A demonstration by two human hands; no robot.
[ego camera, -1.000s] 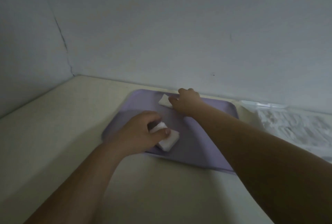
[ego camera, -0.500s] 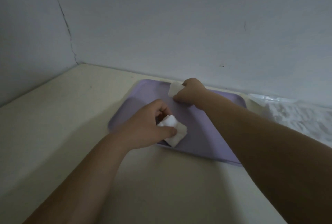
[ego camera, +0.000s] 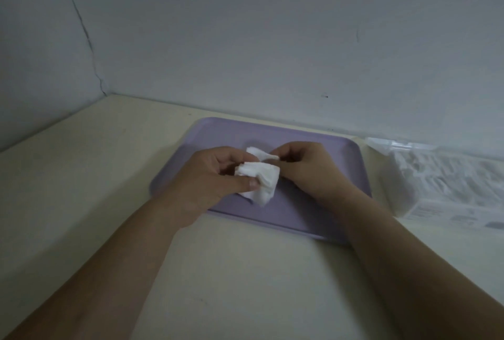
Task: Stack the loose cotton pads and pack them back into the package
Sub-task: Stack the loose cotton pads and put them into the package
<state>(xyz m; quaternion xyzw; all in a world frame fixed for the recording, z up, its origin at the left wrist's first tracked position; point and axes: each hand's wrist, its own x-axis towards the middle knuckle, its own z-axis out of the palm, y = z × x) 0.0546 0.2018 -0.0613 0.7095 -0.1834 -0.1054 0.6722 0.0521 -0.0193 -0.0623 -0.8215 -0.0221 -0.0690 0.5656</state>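
Pale walls meet behind a cream table (ego camera: 81, 176), on which a purple tray (ego camera: 313, 219) and, just right, a clear package (ego camera: 441, 184) are set. Above the tray, a stack of cotton pads (ego camera: 261, 181) is gripped by the left hand (ego camera: 212, 178), and a single pad (ego camera: 259, 152) is pinched by the right hand (ego camera: 308, 167).

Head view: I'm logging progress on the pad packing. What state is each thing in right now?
Left hand: shut on a stack of pads, held above the tray.
Right hand: pinching a single pad by its edge, beside the stack.
Tray: flat on the counter, no loose pads visible on it.
Package: lying on the counter right of the tray; whether open, cannot tell.
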